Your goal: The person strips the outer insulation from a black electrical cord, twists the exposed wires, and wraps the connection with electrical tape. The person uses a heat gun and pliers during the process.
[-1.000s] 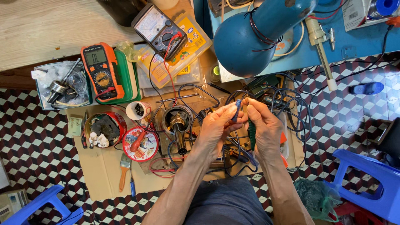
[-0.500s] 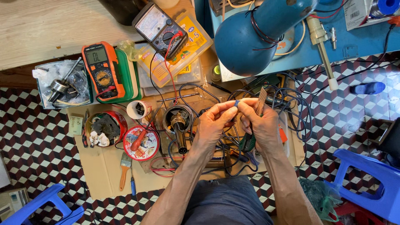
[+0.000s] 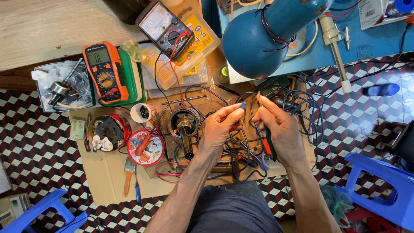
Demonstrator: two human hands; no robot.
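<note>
Pinching a small blue connector [image 3: 243,105] between thumb and forefinger, the left hand [image 3: 221,126] holds it up above the cardboard sheet [image 3: 108,172], close to the right hand [image 3: 280,129], presumably so both ends can be seen against the clutter. The right hand's fingers [image 3: 266,103] are clenched on a thin pale wire end [image 3: 258,96], tip just beside the connector; whether the two touch cannot be told. A green-and-orange tool [image 3: 269,146] is tucked in the right palm, held by the lower fingers, likely kept ready while the fingertips work. Dark cables [image 3: 302,116] loop under and around both hands. Count: two meters, one orange digital multimeter [image 3: 103,71] lying on a green case, one black analog meter [image 3: 164,26] resting on a clear plastic parts box [image 3: 196,51]. One blue desk lamp [image 3: 263,34] hangs over the work from the blue counter [image 3: 375,41]. One motor-like metal part [image 3: 184,127] stands left of the left hand. Two round red tins [image 3: 144,146], one paintbrush [image 3: 129,174], two blue plastic stools [image 3: 379,190] on the patterned floor [image 3: 34,116].
</note>
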